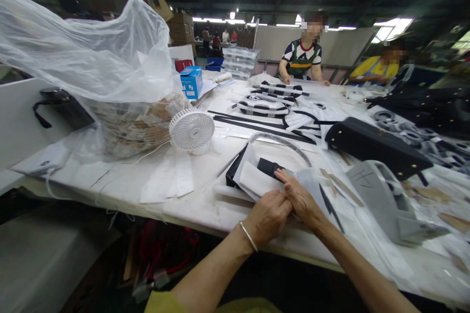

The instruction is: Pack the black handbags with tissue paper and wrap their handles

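Right hand [299, 199]: fingers together, pressing white sheet [256, 181] beside black piece [270, 167]. Left hand [269, 216]: fingers curled, hold unclear. Keep sheet taut.

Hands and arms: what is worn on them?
No gloves on the left hand or right hand. Both forearms are bare. A thin silver bangle circles the left wrist, and yellow-green cloth, probably a sleeve, shows by the left upper arm.

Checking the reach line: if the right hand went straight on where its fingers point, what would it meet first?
Probably the small black piece lying on white paper: the right hand points up-left, fingertips right at its edge. Depth is unclear.
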The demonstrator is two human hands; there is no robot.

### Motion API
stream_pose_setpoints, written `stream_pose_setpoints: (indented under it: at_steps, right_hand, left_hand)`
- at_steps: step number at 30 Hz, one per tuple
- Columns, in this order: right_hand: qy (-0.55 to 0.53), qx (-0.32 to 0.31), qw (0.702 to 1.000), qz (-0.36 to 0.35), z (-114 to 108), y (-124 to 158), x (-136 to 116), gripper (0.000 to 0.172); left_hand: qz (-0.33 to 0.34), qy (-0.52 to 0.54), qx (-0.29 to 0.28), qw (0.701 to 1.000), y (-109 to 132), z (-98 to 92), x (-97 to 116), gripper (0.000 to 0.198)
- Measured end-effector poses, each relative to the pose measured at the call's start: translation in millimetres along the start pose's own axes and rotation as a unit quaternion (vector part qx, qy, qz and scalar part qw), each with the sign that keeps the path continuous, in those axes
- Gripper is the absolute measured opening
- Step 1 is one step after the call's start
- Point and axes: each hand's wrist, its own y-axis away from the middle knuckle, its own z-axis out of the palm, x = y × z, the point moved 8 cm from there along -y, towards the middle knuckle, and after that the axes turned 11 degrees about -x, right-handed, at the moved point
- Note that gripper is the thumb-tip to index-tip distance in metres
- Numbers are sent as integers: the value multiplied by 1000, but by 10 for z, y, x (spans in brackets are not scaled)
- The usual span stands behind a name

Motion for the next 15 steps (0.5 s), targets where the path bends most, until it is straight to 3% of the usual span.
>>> stream_pose_setpoints:
  at_steps: [3, 6, 8, 10, 15]
  right_hand:
    - [62, -23, 997, -26, 20, -24, -31, 59]
    - [143, -36, 988, -47, 22, -27, -170, 61]
    - [192, -32, 979, -57, 7, -28, -294, 69]
    - [229, -29, 971, -67, 3, -39, -418, 76]
    - [268, -17, 961, -71, 74, -105, -584, 69]
  left_hand:
    - [-10, -28, 52, 998, 169, -516, -203, 17]
    - [-136, -47, 102, 984, 386, -888, -704, 32]
    - [-176, 1, 82, 981, 475, -900, -972, 42]
    - [-185, 55, 64, 979, 520, -827, -1094, 45]
    - [-219, 65, 76, 971, 602, -718, -979, 47]
